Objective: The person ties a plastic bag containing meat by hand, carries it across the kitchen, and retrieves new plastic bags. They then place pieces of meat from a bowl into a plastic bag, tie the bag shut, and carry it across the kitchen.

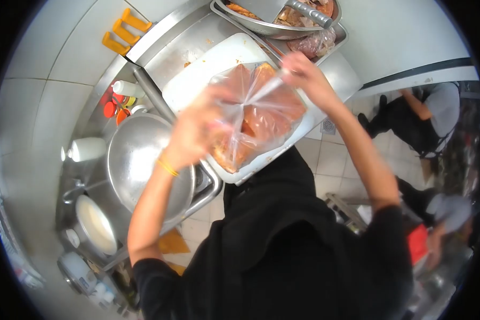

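A clear plastic bag (272,114) holding reddish-brown pieces that look like meat rests on a white cutting board (184,85). Its plastic is gathered into a tight point near the middle. My right hand (306,77) pinches a stretched, twisted end of the bag at the upper right. On the left side, my left hand (194,128), with a yellow band at the wrist, is closed at the bag's plastic; motion blurs its fingers.
Left of the board sits a large metal wok (138,160), with squeeze bottles (128,89) behind it. Beyond the board, a metal bowl (261,25) holds food and a cleaver (309,13). Yellow handles (124,32) line the wall. Other people (437,112) are at right.
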The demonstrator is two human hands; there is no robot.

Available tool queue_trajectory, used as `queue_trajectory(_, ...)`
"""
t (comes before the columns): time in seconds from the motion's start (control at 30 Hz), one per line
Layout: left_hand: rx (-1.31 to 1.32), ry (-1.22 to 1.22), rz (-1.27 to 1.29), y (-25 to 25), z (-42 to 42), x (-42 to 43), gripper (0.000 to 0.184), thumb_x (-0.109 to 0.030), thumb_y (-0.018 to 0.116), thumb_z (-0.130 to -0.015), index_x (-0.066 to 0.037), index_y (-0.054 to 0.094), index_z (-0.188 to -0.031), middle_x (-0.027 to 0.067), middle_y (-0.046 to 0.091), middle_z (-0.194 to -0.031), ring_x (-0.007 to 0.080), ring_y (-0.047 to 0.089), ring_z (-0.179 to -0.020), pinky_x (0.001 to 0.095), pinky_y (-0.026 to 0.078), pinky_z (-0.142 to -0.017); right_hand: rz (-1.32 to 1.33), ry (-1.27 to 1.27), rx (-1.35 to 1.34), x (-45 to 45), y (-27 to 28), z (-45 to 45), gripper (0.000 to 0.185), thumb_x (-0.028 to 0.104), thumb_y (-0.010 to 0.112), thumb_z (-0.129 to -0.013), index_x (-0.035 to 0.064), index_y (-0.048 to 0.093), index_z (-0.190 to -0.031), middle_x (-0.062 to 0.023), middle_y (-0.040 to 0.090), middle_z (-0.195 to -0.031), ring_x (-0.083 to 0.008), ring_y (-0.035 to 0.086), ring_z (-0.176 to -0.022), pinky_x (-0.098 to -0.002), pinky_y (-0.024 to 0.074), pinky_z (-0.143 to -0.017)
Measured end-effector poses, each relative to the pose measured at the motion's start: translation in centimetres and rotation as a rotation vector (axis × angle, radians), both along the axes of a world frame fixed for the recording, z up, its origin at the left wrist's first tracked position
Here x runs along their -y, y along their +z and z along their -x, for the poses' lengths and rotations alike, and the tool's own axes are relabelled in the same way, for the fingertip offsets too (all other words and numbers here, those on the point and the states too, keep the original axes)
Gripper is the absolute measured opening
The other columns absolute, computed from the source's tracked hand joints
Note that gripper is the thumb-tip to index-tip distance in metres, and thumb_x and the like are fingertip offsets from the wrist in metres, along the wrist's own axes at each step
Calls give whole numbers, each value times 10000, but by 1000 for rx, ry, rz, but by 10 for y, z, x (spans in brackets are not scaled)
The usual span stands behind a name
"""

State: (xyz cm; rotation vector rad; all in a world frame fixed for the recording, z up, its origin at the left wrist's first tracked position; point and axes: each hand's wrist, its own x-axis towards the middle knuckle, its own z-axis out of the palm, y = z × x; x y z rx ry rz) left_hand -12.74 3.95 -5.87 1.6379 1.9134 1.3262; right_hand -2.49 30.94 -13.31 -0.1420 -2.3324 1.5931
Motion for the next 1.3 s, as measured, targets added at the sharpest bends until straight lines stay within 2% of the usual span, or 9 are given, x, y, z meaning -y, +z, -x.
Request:
queue_trajectory(0.2,-569,-27,396,-36,19,-63,195,-173,585,-808,11,641,-777,181,627,-979,362,573,-860,410,462,-793,-664,255,-125,73,63,83,148,171,644,-749,43,622,-820,-132,504,-1170,-289,443,-1149,-364,344,-989)
queue_trajectory(0.27,-588,-33,626,-47,26,-59,230,-200,566,-842,9,641,-779,172,649,-890,378,577,-770,418,462,-739,-545,168,-194,75,56,69,200,176,660,-739,33,640,-877,-159,531,-1113,-306,487,-1089,-371,393,-924)
queue_trajectory(0.53,852,191,279,-69,20,-39,372,-244,476,-937,-29,548,-642,13,448,-577,128,416,-590,265,348,-577,-207,-2,304,92,9,-2,205,123,656,-768,49,651,-958,-120,629,-680,-276,606,-572,-381,481,-571)
queue_trajectory(0.7,802,389,147,-88,22,-35,205,-123,501,-850,-19,578,-690,5,467,-575,155,463,-576,291,420,-612,-84,-64,63,94,10,-20,129,133,648,-764,67,647,-875,-141,617,-669,-287,615,-585,-397,463,-540)
queue_trajectory(0.77,57,98,460,-68,25,-33,134,-60,484,-802,-9,596,-751,23,474,-565,198,497,-560,316,458,-633,-321,131,-21,103,16,-48,69,111,598,-768,71,607,-823,-142,606,-648,-297,611,-586,-407,457,-533)
queue_trajectory(0.8,56,92,461,-69,27,-34,134,-60,484,-802,-9,596,-751,23,474,-565,198,497,-560,316,458,-633,-421,207,17,111,17,-59,57,93,579,-801,58,618,-825,-141,619,-657,-336,588,-550,-416,454,-505)
queue_trajectory(0.9,243,-88,533,-65,26,-44,166,-34,435,-790,5,597,-778,38,471,-553,197,480,-494,323,436,-513,-510,358,241,143,15,-66,100,114,571,-736,28,583,-785,-170,603,-597,-334,619,-536,-434,475,-490)
queue_trajectory(1.07,1236,369,679,-64,10,-61,224,-1,359,-809,31,577,-766,30,456,-554,107,379,-403,281,256,-324,-465,340,151,189,0,-48,91,95,617,-670,40,636,-600,-182,600,-574,-307,639,-550,-406,491,-500)
queue_trajectory(1.3,1133,380,334,-81,-11,-42,202,17,433,-912,22,620,-834,73,625,-711,105,546,-559,196,403,-490,-462,490,101,124,38,-46,81,69,614,-729,3,618,-776,-185,605,-688,-316,623,-631,-380,485,-571)
